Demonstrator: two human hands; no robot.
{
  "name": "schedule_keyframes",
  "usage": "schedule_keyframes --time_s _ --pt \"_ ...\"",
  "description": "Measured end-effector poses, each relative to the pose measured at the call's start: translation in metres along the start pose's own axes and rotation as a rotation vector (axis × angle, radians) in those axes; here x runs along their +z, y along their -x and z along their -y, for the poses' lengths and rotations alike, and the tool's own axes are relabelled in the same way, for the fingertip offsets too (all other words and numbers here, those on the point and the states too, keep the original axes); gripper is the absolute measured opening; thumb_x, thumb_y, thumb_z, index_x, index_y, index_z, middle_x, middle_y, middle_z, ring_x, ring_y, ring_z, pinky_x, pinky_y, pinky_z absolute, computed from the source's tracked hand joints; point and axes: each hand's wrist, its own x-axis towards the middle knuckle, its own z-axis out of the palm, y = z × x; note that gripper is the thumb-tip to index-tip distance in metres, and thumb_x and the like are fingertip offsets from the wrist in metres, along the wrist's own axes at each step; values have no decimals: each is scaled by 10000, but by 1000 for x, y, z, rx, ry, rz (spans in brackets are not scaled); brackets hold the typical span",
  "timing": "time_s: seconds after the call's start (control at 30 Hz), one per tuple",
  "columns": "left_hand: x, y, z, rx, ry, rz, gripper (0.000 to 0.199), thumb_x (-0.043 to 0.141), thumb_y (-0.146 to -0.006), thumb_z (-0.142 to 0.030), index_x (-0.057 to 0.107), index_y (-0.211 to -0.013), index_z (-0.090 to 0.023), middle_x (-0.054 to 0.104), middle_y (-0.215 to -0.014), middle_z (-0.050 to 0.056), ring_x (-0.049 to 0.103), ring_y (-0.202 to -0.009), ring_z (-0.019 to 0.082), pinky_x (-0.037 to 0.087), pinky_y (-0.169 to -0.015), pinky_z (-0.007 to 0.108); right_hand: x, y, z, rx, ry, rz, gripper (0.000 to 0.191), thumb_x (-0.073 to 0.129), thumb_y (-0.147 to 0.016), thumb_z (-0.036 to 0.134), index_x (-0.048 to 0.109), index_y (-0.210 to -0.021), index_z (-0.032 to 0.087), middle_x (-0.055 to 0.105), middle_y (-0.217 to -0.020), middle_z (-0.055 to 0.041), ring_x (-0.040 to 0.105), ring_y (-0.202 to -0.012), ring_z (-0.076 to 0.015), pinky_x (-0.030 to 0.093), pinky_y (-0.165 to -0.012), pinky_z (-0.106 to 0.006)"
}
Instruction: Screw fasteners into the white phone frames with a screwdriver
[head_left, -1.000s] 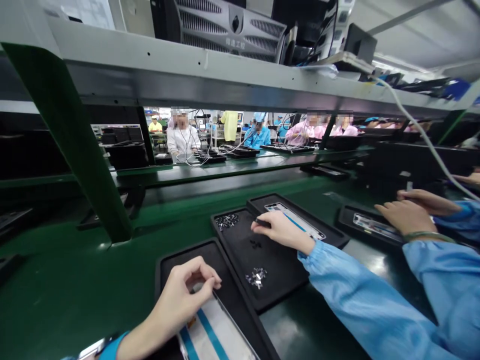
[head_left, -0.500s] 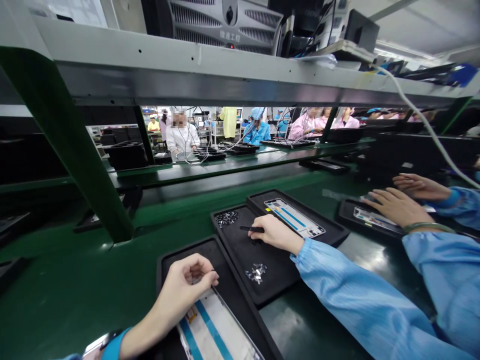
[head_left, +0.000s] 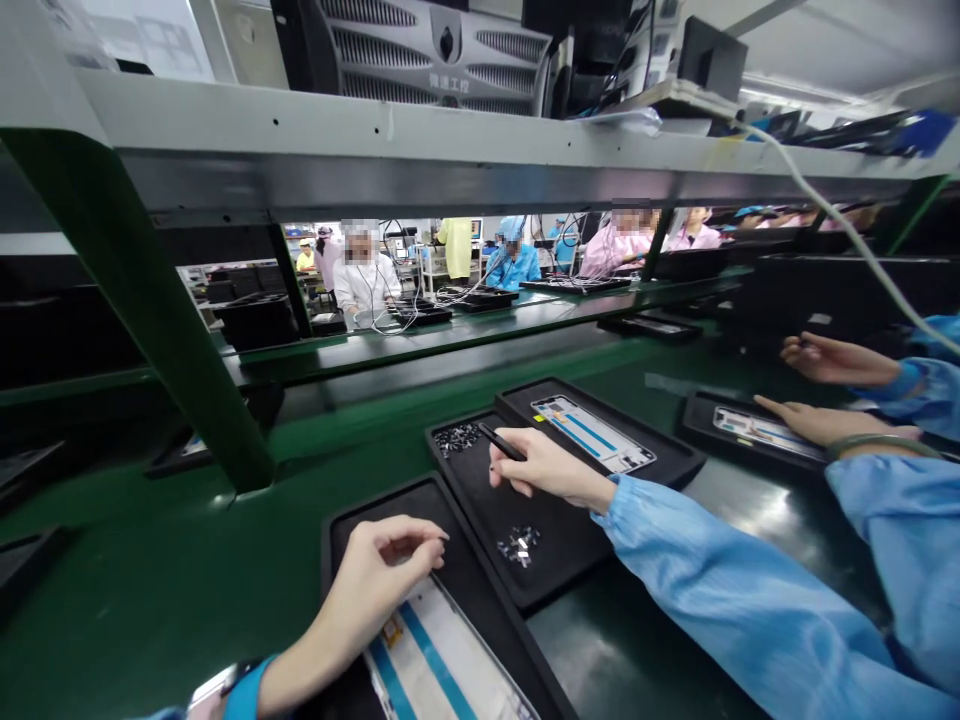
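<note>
My left hand (head_left: pixel 394 570) is closed in a pinch over the top end of a phone frame (head_left: pixel 442 660) with blue strips, which lies in a black tray (head_left: pixel 352 510); whatever is between its fingertips is too small to name. My right hand (head_left: pixel 536 465) holds a dark pen-like tool (head_left: pixel 501 441) above the middle black tray (head_left: pixel 480 510). That tray bears a pile of small dark parts (head_left: pixel 456 438) at its back and a pile of shiny pieces (head_left: pixel 520 544) nearer me. Behind it, a second phone frame (head_left: pixel 592 433) rests in another black tray (head_left: pixel 675 465).
At the right, another person's hands (head_left: pixel 832 420) are at a tray with a phone frame (head_left: pixel 761 428). A green post (head_left: pixel 157 290) stands at the left, under a grey shelf (head_left: pixel 480 150). A white cable (head_left: pixel 840 215) hangs at the right.
My right hand has turned, and the tool's tip now points up toward the back left. My left hand has shifted slightly in view. The other person's hands have moved apart.
</note>
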Motion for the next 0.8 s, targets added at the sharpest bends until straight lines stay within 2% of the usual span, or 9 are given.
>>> schedule_keyframes --time_s 0.1,0.2,0.33,0.47,0.63,0.8 --pt "11 -3 -2 -21 51 39 174 653 -595 -289 666 -640 -121 646 -550 29 591 -535 133 454 -553 211 13 5 9 7 -351 72 59 489 -665 113 454 -693 153 615 -629 8 406 -388 -28 303 -395 -157" --pt "19 -8 5 -34 107 74 189 664 -605 -295 643 -645 -111 630 -545 26 586 -532 128 447 -556 214 21 9 15 52 -470 95 74 513 -618 103 476 -668 143 589 -595 21 394 -394 -23 272 -380 -148" --pt "20 -11 14 -15 153 68 185 666 -638 -284 620 -679 -110 638 -594 32 600 -574 129 458 -596 220 21 13 18 82 -455 93 79 560 -613 120 524 -683 126 589 -602 15 401 -415 -25 305 -394 -154" --pt "18 -10 16 26 142 22 166 658 -670 -272 622 -708 -115 660 -650 43 625 -626 145 471 -632 228 22 16 19 107 -479 146 238 647 -648 209 584 -854 108 627 -669 -14 454 -473 -50 348 -425 -168" --pt "17 -10 10 12 123 -14 166 675 -651 -270 666 -718 -119 676 -648 44 634 -634 164 483 -640 244 27 20 27 122 -433 175 166 668 -647 226 656 -734 86 585 -588 -2 446 -468 -49 341 -444 -177" --pt "17 -11 10 -22 137 -30 205 661 -652 -270 720 -778 -119 695 -682 56 637 -660 168 489 -657 245 26 22 34 138 -387 137 170 641 -660 215 702 -753 86 517 -488 25 409 -430 -49 303 -431 -182"
